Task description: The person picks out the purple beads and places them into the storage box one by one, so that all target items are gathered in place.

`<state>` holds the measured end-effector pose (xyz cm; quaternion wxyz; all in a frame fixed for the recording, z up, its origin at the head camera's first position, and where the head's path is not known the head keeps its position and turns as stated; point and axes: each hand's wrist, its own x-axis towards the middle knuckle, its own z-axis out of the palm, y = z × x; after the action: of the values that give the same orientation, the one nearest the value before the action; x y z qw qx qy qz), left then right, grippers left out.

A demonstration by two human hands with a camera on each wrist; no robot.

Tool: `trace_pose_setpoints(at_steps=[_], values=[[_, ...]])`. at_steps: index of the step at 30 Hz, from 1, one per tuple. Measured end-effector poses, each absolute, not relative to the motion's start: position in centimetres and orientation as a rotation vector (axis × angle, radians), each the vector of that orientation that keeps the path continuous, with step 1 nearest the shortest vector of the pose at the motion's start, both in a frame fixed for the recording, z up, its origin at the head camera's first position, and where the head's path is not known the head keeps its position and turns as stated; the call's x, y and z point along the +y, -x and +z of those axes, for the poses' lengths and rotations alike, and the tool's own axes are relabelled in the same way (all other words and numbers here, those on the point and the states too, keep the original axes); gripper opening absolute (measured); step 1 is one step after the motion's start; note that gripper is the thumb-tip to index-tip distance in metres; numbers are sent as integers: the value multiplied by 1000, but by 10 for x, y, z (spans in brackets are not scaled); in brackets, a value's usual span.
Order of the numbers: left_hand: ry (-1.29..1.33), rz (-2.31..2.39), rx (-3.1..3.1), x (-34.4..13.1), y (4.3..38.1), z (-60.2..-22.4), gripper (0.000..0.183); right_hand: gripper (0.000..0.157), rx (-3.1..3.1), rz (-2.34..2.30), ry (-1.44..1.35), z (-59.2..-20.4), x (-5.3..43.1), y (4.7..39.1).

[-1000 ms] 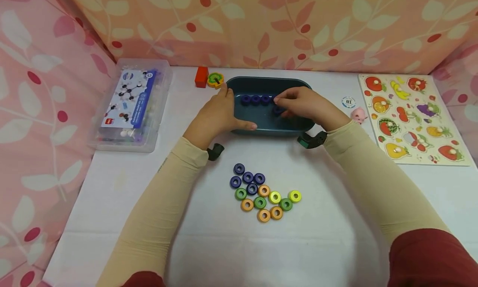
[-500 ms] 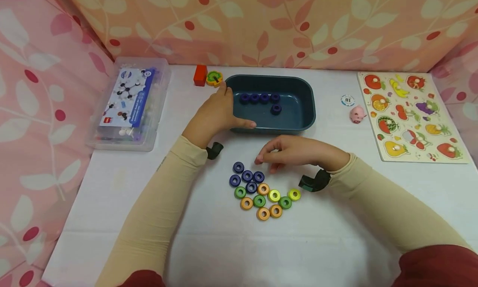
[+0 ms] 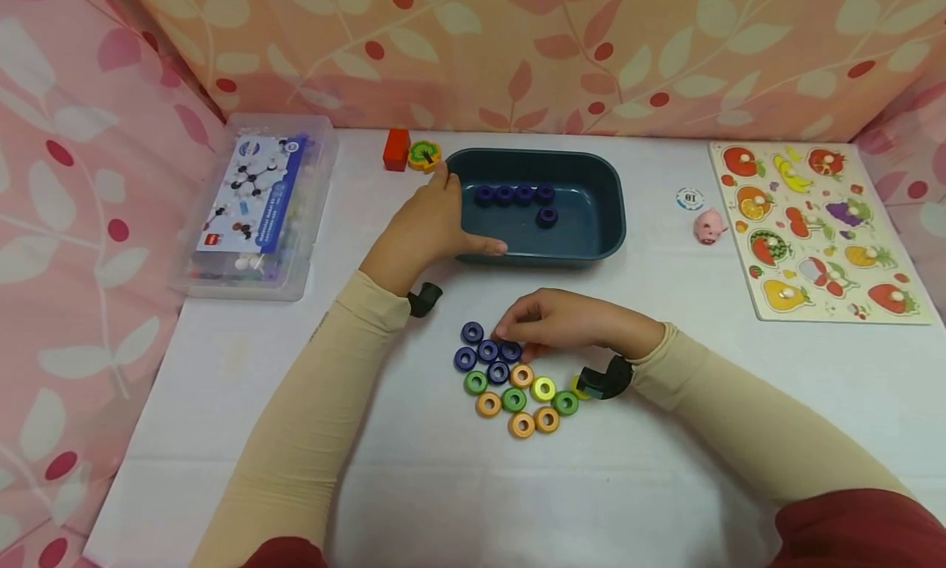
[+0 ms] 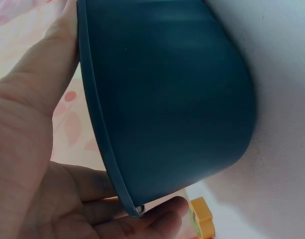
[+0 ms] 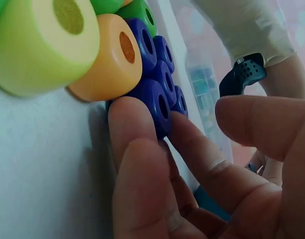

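My left hand [image 3: 429, 221] holds the left end of a dark teal tub [image 3: 580, 233], its thumb along the near rim and its fingers at the far side. Several dark blue rings [image 3: 524, 194] sit inside, a row along the back and one in front of it. Below the tub, my right hand [image 3: 569, 318] reaches to a loose group of rings on the cloth. In the right wrist view its fingertips touch a dark blue ring [image 5: 151, 105] on two sides, while the thumb stands apart. Orange [image 3: 547, 420], green [image 3: 566, 403] and yellow [image 3: 543, 388] rings lie alongside.
A clear case [image 3: 254, 207] with a molecule-model label lies at left. Behind the left hand stand a red block [image 3: 396, 150] and a tree piece [image 3: 424, 155]. At right are a round token [image 3: 691, 199], a pink pig [image 3: 709, 226] and a fruit puzzle board [image 3: 828, 231].
My right hand has left the tub, with a dark blue ring left inside, and come down toward me to the loose rings. The left hand stays on the tub.
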<state>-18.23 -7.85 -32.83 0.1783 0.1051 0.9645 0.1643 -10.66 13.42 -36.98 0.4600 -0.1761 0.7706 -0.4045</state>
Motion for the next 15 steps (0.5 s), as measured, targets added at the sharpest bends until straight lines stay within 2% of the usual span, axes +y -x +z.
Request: trace_pose_setpoints(at_steps=[10, 15], values=[[-291, 470, 2724, -79, 181, -327, 133, 24, 1909, -993, 424, -365, 134, 104], [-291, 469, 2729, -78, 182, -328, 133, 26, 1966, -960, 499, -349, 140, 109]])
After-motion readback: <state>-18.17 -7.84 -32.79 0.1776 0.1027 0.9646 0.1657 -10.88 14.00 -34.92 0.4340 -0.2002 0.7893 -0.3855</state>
